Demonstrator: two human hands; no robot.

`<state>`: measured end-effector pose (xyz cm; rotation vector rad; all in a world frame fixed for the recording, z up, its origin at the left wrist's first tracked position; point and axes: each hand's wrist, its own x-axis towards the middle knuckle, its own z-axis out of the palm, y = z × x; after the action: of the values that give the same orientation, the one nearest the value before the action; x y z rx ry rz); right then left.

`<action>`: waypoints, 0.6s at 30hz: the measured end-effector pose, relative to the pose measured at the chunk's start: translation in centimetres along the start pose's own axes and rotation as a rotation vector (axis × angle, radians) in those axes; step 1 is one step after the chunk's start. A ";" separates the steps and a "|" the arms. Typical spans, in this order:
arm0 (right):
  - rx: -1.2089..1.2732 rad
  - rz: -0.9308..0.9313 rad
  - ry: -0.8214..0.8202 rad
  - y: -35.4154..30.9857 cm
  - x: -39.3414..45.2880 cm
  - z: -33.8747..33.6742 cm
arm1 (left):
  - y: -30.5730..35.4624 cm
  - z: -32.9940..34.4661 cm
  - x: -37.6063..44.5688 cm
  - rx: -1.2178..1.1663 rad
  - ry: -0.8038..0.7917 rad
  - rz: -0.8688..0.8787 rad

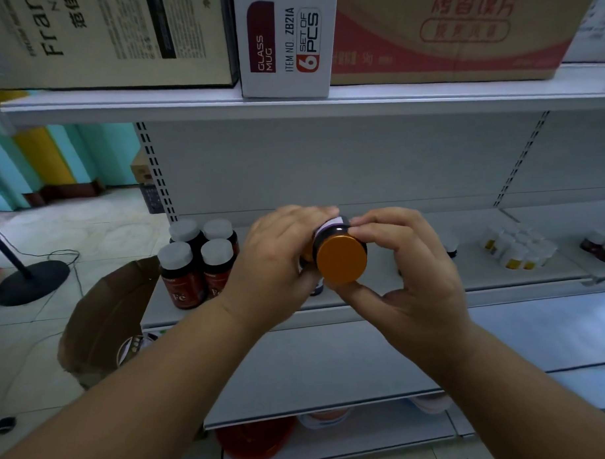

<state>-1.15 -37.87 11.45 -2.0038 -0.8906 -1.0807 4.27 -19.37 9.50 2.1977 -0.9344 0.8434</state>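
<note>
1. The left grip (278, 261) is wrapped around the body of a dark bottle (341, 259). The right grip (408, 266) pinches this bottle just behind its orange cap.
2. The bottle is in the air, tilted with the cap toward the camera, above the front edge of the middle shelf (501, 280).
3. Four red-labelled bottles (199, 264) stand at the left end of this shelf.
4. Near its right end stand small bottles (518, 249), blurred, perhaps white.
5. A glass mug box (287, 44) stands on the shelf above.

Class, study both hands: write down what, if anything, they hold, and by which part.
A dark bottle with an orange cap: the left hand wraps its body, and the right hand grips the cap end.
</note>
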 end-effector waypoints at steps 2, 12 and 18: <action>0.049 0.094 -0.045 -0.1 0.4 -0.5 | 1.1 -0.9 -0.4 -0.111 -0.127 -0.104; 0.532 1.308 -0.459 4.0 0.9 0.2 | 5.5 -0.4 -0.4 -1.304 -0.506 -1.282; 0.557 1.350 -0.506 5.7 -0.2 0.7 | 5.1 1.5 -0.5 -1.201 -0.495 -1.331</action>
<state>3.73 -40.42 9.64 -1.7743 0.0966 0.3987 0.56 -23.16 9.55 1.3497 0.0795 -0.7553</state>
